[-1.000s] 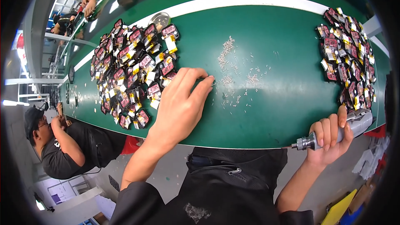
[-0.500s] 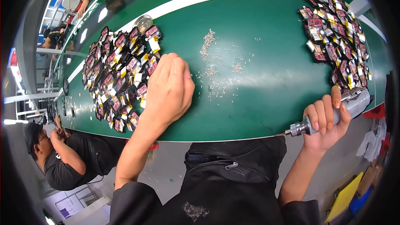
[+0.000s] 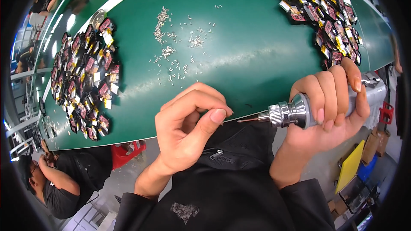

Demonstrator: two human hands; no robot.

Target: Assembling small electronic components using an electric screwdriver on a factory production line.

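At the near edge of the green table (image 3: pixel 257 38), the right hand (image 3: pixel 329 107) is clamped around a silver electric screwdriver (image 3: pixel 295 112), its bit pointing left at the left hand (image 3: pixel 188 128), whose thumb and fingertips are pinched together. Tiny screws (image 3: pixel 171 53) lie scattered just beyond; piles of small parts (image 3: pixel 85 77) sit at both sides.

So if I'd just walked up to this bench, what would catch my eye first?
Probably the right hand at the near edge of the green table, gripping a silver power screwdriver whose tip points at the pinched fingers of the left hand. Then the scatter of tiny screws mid-table, flanked by a left pile and a right pile of small red and black parts.
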